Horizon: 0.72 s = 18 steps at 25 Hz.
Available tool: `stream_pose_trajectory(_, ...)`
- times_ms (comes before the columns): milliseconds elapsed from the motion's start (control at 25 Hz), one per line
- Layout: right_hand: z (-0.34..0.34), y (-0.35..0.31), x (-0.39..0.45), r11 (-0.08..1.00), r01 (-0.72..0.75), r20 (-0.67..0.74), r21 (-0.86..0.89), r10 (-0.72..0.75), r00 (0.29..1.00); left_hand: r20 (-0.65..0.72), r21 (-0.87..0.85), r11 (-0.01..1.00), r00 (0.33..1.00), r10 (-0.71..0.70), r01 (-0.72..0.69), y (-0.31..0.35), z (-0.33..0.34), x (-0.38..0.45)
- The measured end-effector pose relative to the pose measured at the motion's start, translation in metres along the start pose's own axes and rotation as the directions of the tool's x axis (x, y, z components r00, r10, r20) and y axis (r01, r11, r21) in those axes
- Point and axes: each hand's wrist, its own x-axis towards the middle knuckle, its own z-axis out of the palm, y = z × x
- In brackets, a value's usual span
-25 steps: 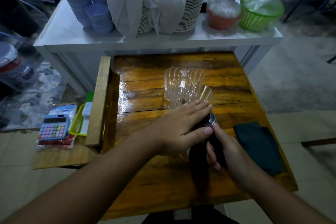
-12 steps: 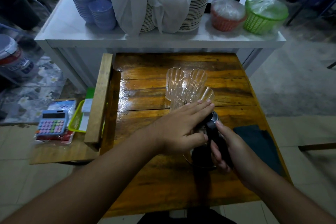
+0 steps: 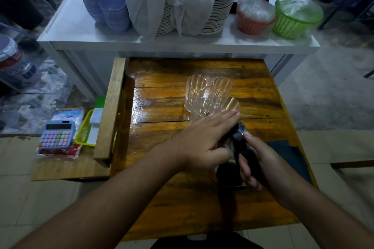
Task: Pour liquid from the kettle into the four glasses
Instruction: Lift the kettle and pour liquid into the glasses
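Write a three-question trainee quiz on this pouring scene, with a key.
1. True or false: the right hand grips the kettle by its black handle.
2. How many glasses stand on the wooden table?
3. Where does the left hand rest? A) on the kettle's top B) on the calculator C) on the dark cloth

Key: 1 true; 2 four; 3 A.
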Motion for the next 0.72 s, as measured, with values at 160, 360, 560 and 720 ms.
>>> stream_pose_trajectory(160, -0.002, -0.003, 0.001, 1.000, -0.021, 0.001, -0.006, 0.021, 1.000, -0.010, -0.016, 1.000, 1.000, 0.001, -0.001, -0.001, 0.000, 0.002)
stream_pose_trajectory(360, -0.004, -0.005, 0.001, 0.999, -0.033, 0.021, 0.014, 0.033, 0.999, -0.028, -0.034, 0.999, 1.000, 0.000, -0.001, -0.002, 0.002, 0.005)
stream_pose_trajectory(560, -0.007, -0.009, 0.002, 0.999, -0.034, 0.054, 0.029, 0.032, 0.998, -0.030, -0.068, 0.998, 1.000, -0.003, 0.001, -0.002, 0.001, 0.007)
stream_pose_trajectory(720, -0.008, -0.012, 0.002, 0.998, -0.037, 0.073, 0.042, 0.034, 0.997, -0.032, -0.075, 0.997, 0.999, 0.001, -0.003, -0.003, -0.001, 0.009)
